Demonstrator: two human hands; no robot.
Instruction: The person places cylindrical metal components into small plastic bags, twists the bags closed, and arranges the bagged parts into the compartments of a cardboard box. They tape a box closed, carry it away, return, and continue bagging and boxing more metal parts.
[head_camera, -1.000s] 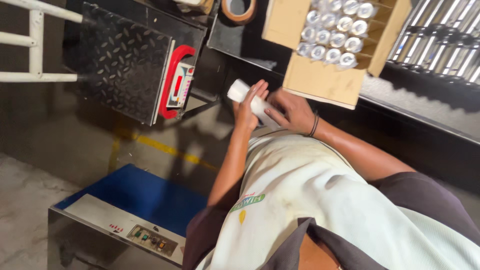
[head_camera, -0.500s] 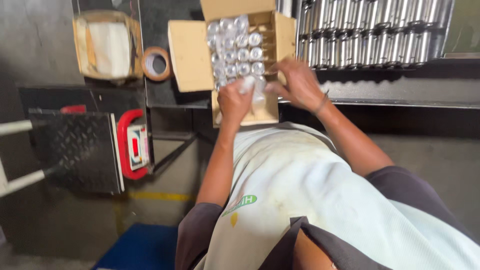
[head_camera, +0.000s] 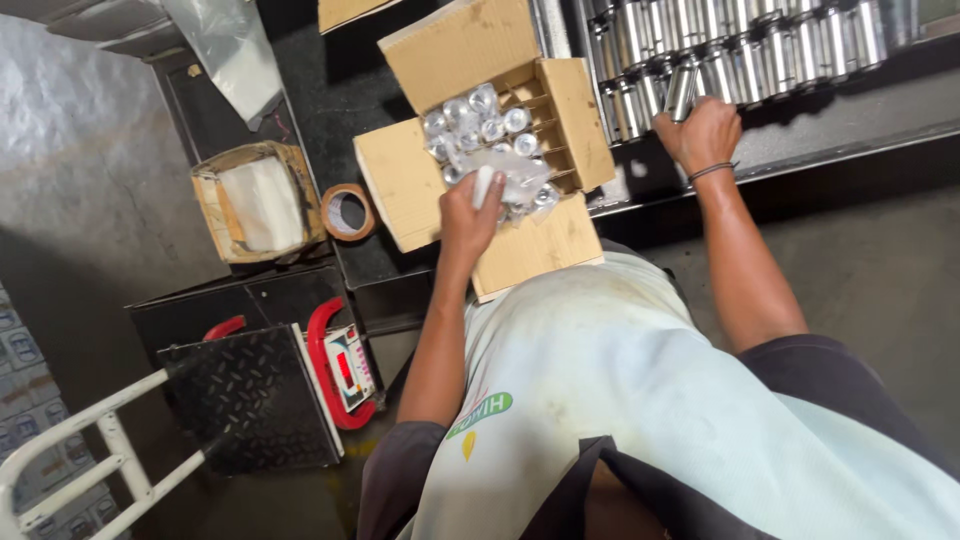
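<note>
The open brown cardboard box (head_camera: 560, 120), fitted with card dividers and part-filled with shiny metal cylinders, serves as the reference point. The left hand (head_camera: 470, 212) is at the box's near edge, closed around a small white cylindrical piece (head_camera: 483, 186) held over the clear plastic film (head_camera: 505, 172) that lies across the near compartments. The right hand (head_camera: 700, 135) is to the right of the box, fingers curled over one silver metal cylinder (head_camera: 684, 90) in the row of matching cylinders (head_camera: 760, 50) on the dark bench. Left of the box lie a roll of brown tape (head_camera: 347, 212) and a small wooden tray (head_camera: 258, 200). Below and left of the box stands a black checker-plate platform scale (head_camera: 250, 395).
</note>
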